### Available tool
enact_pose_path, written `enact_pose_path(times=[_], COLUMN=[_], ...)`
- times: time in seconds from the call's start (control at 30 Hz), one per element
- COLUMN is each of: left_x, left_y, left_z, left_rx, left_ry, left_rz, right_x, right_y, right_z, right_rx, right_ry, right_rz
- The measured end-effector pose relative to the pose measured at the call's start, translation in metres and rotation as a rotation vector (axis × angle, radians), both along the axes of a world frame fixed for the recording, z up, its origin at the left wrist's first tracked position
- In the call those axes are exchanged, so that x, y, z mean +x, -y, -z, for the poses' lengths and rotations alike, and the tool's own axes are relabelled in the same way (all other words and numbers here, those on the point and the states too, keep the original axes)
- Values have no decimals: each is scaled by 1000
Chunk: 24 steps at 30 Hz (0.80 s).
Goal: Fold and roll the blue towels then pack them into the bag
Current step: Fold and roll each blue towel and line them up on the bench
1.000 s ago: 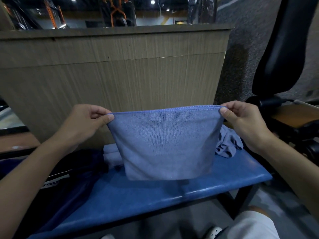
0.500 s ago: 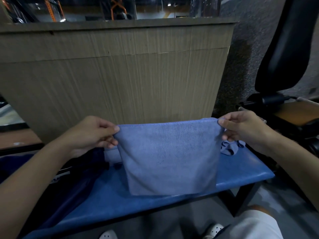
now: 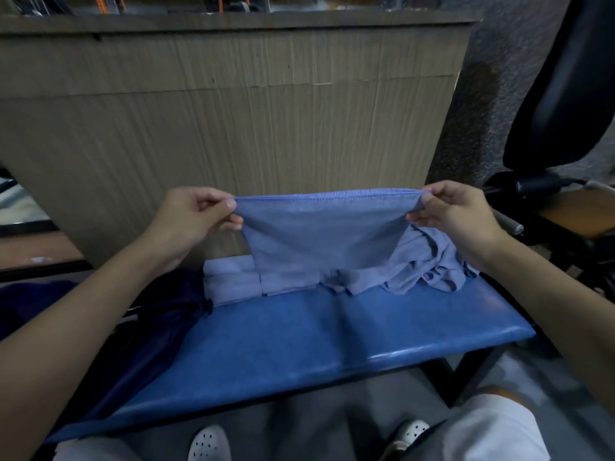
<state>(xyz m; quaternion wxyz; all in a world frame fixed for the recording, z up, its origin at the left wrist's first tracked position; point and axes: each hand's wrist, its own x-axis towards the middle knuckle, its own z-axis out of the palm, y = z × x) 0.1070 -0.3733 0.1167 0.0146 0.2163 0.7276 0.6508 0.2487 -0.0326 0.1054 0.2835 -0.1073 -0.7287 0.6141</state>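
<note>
blue towel (image 3: 319, 234): held up off the tabletop (image 3: 332, 334), pinched at both top corners, top hem taut and level, body hanging. rolled towels (image 3: 233, 281) lying back left. crumpled towel (image 3: 429, 264) heaped back right. dark navy bag (image 3: 166, 311) slumped at left end, beside the rolls.

Left hand (image 3: 194, 221), right hand (image 3: 457, 212): fingers (image 3: 229, 203) pinched.

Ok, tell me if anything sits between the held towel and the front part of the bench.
Nothing visible does. The left hand and right hand pinch the towel above the bench; the rolled towels and the crumpled pile lie along its back edge, behind the bare front.
</note>
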Motion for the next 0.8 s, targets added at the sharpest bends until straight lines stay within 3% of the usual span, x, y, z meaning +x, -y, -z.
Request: enact_pose_path(times=[0.13, 0.37, 0.57, 0.8], left_x=[24, 71, 89, 67], left_y=[16, 50, 68, 56], left_z=[46, 176, 202, 196], left_rx=[-102, -361, -458, -551], left_ry=[82, 303, 420, 268], left_rz=[44, 130, 204, 191], right_x=[28, 83, 107, 89], right_y=[8, 21, 22, 20], right_z=[40, 160, 177, 183], right_rx=[-57, -53, 100, 106], right_ry=[146, 613, 719, 641], right_rz=[-43, -155, -264, -170])
